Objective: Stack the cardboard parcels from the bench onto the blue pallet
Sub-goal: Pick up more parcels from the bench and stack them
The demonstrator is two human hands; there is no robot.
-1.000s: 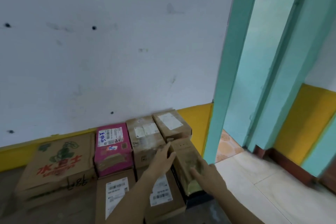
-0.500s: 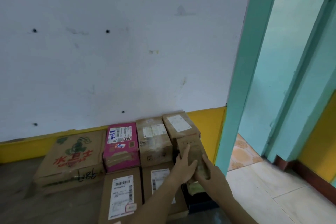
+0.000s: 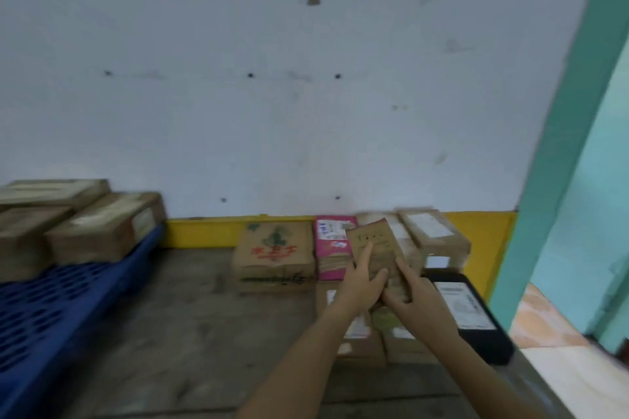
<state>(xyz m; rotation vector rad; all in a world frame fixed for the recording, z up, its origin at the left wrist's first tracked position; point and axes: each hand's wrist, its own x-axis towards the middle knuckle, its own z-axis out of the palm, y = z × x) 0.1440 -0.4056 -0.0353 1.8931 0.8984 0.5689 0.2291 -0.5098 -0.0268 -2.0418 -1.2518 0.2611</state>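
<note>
Left hand [image 3: 362,277] flat along the face, right hand [image 3: 413,292] curled round the edge: together they clamp the narrow parcel [image 3: 374,245] by its near end, above the desk [image 3: 187,316]. Held that low, it could tip out on the way to the blue pallet [image 3: 51,309], well left of the hands. The fruit box [image 3: 275,248] just left carries red characters, too blurred to read.

Parcel storeroom — labelled cardboard parcels [image 3: 274,248], blue pallet [image 3: 51,309], scuffed wall [image 3: 272,112]

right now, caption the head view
Left hand and right hand hold a small parcel over the bench, blue pallet at left.
</note>
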